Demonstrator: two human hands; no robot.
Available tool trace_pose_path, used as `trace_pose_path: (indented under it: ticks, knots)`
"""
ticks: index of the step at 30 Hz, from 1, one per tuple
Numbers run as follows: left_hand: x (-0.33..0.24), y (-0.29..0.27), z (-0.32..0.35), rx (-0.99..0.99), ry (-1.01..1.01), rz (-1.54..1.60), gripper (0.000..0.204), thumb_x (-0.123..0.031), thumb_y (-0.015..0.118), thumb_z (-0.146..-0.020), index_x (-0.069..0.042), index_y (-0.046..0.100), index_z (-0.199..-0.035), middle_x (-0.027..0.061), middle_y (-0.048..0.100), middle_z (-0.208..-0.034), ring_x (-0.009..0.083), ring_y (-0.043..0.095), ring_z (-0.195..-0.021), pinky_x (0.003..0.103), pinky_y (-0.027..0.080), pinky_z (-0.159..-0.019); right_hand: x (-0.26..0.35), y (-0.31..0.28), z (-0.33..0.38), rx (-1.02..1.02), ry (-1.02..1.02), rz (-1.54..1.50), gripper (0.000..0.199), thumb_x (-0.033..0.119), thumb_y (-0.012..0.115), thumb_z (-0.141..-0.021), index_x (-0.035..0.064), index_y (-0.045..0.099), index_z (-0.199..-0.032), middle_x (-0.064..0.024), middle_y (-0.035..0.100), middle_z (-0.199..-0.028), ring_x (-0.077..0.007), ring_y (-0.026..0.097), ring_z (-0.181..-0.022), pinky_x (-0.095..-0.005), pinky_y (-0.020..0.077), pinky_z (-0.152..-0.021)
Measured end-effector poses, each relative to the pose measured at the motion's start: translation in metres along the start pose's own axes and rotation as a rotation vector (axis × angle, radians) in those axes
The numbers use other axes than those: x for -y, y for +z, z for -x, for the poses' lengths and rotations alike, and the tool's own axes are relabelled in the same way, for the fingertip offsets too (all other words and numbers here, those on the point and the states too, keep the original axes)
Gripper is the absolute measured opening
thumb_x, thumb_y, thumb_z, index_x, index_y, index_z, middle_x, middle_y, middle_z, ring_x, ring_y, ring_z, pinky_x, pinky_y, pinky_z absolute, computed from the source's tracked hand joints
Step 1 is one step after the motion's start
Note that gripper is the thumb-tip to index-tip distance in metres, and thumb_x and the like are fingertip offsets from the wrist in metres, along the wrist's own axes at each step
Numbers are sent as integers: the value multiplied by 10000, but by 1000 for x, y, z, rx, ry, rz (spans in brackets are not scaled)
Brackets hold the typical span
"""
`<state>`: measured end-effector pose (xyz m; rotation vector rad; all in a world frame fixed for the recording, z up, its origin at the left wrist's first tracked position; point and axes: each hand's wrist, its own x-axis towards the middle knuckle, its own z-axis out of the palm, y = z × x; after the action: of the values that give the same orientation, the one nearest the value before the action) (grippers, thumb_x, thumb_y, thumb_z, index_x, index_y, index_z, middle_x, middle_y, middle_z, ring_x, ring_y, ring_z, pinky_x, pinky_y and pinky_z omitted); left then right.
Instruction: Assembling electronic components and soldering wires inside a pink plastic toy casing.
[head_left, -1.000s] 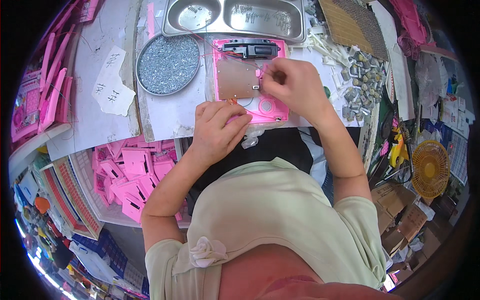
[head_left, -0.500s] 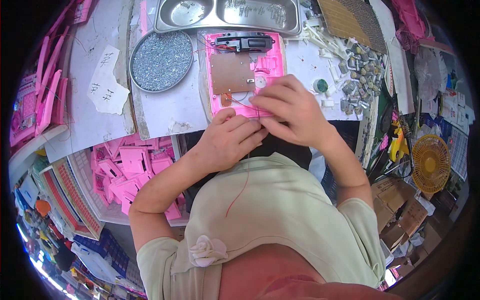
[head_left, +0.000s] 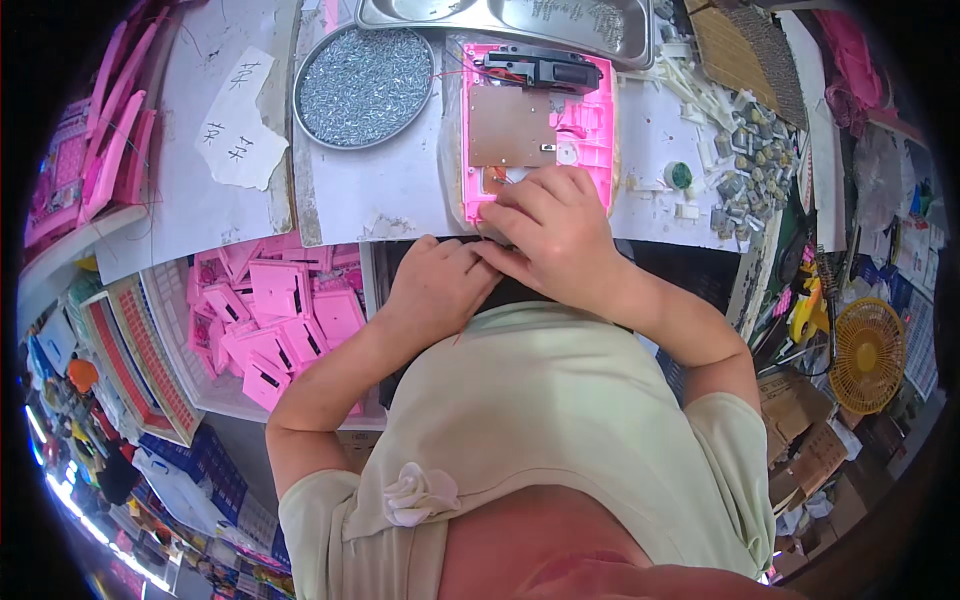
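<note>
A pink plastic housing (head_left: 603,130) lies open on the table, with a brown circuit board (head_left: 510,125) and a black module (head_left: 545,70) fitted in it. My right hand (head_left: 555,235) bends over the housing's near right corner, fingers curled and thumb toward my left hand. At the table's front edge, my left hand (head_left: 435,285) is closed, its fingertips meeting those of the right. A short bit of red wire (head_left: 457,339) shows below the left hand; the rest of it is hidden. What the right fingertips pinch, if anything, is covered.
A round dish of small screws (head_left: 365,90) stands left of the housing, a steel tray (head_left: 480,14) behind it. Small metal motors (head_left: 750,150) and white plastic parts (head_left: 690,95) are heaped at right. A crate (head_left: 205,370) of pink housings (head_left: 280,290) is below left; a yellow fan (head_left: 867,355) stands right.
The red wire that hung long over my shirt now shows only a short end. My right hand has moved closer to the left hand. The whole view has shifted, placing the table higher and rightward.
</note>
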<state>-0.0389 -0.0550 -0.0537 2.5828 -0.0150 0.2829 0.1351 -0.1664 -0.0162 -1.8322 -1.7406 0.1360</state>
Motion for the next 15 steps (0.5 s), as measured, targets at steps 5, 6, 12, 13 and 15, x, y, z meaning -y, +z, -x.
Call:
trace_pose_path:
  ticks: [5,6,12,13,15]
  knots:
    - [10,-56,-15,176,-94,305,214,-112,748,-816,-56,667,-1007,106,646,-875,331,629,-808,419,502,-723,-2,7,-2,-12,26,135,282,232,792,-693,108,640,-896,-64,641,-1022,-265,570,-966,-441,423,-845]
    - [16,-64,-26,111,-98,334,229,-105,755,-813,-53,667,-1018,112,649,-874,339,630,-806,421,511,-724,-2,9,-1,-2,46,134,292,239,793,-696,111,640,-909,-63,639,-1022,-268,571,-973,-440,422,-844]
    - [46,-37,-41,-99,37,365,172,-105,800,-806,-60,681,-920,100,588,-813,288,618,-719,385,513,-619,-35,-53,-9,126,-37,-147,314,267,819,-754,96,695,-986,-56,659,-935,-256,606,-915,-421,436,-831]
    - [48,-37,-43,-80,12,421,163,-105,807,-805,-55,690,-906,91,578,-797,280,611,-709,377,508,-619,-58,-74,-8,92,-6,-244,293,238,825,-768,91,719,-999,-49,664,-888,-247,618,-861,-401,441,-827]
    - [49,-42,-44,-37,-5,433,157,-104,811,-801,-55,693,-892,87,576,-795,274,610,-707,374,505,-616,-102,-130,-22,23,385,-213,163,169,750,-832,50,759,-944,-86,729,-867,-217,684,-780,-354,523,-731]
